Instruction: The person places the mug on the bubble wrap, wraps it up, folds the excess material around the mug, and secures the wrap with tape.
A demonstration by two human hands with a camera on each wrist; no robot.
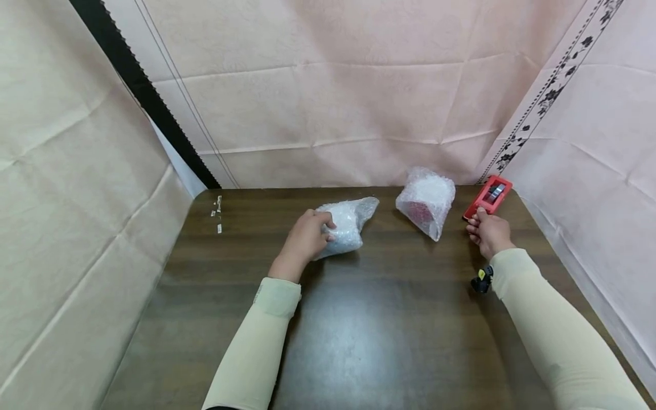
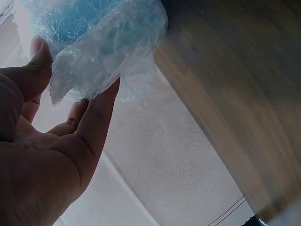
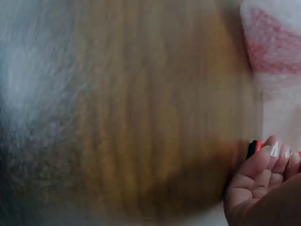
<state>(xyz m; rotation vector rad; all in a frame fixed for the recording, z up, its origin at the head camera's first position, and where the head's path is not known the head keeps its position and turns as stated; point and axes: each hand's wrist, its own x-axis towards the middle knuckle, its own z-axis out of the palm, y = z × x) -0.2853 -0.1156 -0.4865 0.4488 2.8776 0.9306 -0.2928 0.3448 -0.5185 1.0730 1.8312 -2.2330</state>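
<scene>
My left hand [image 1: 306, 236] grips the near left end of a bubble-wrapped packet [image 1: 344, 223], which looks bluish in the left wrist view. There the thumb and fingers lie on either side of the crumpled bubble wrap [image 2: 101, 52]. At the table's far right corner, my right hand [image 1: 489, 230] holds the near end of a red tool [image 1: 484, 199] with a shiny grey roll-like part in its frame. Only a small bit of that red tool [image 3: 257, 147] shows by the fingers in the right wrist view.
A second bubble-wrapped packet [image 1: 426, 199], with something reddish inside, lies between the hands near the far edge. Several small white scraps [image 1: 219, 228] lie at the far left of the dark wooden table [image 1: 236, 319]. Pale cloth [image 1: 359, 108] hangs behind and at both sides.
</scene>
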